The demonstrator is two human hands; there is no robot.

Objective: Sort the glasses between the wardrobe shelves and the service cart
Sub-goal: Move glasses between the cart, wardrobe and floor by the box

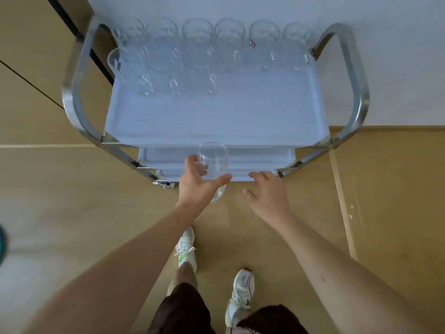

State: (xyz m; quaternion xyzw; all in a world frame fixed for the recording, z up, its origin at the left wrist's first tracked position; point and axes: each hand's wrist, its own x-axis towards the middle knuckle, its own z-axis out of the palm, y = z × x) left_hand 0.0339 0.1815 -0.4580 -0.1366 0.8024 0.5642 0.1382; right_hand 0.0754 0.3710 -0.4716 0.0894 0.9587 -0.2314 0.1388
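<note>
Your left hand [197, 186] grips a clear, stemless, rounded drinking glass [213, 162], with your thumb stretched across its lower side and your fingers curled round the far side, seen through the glass wall. The glass is tilted, its open rim pointing away from you and up toward the front edge of the service cart, its thick base down by your palm. It is plain and transparent, and you hold it in the air in front of the cart's lower shelves, not resting on any of them. Your right hand [267, 194] is empty, its fingers spread and relaxed, hovering just beside the glass, near the cart's lower front edge. The white-shelved service cart with curved chrome tube handles [358, 88] stands before you against a pale wall. On its top white tray [216, 116], clear glasses [197, 32] are gathered at the far side: a row of six along the back edge, with more in front of them toward the left, blurred so that you cannot count them. The near half of the tray is bare. Your feet, in white trainers [240, 292], stand on a tan floor [72, 189].
</note>
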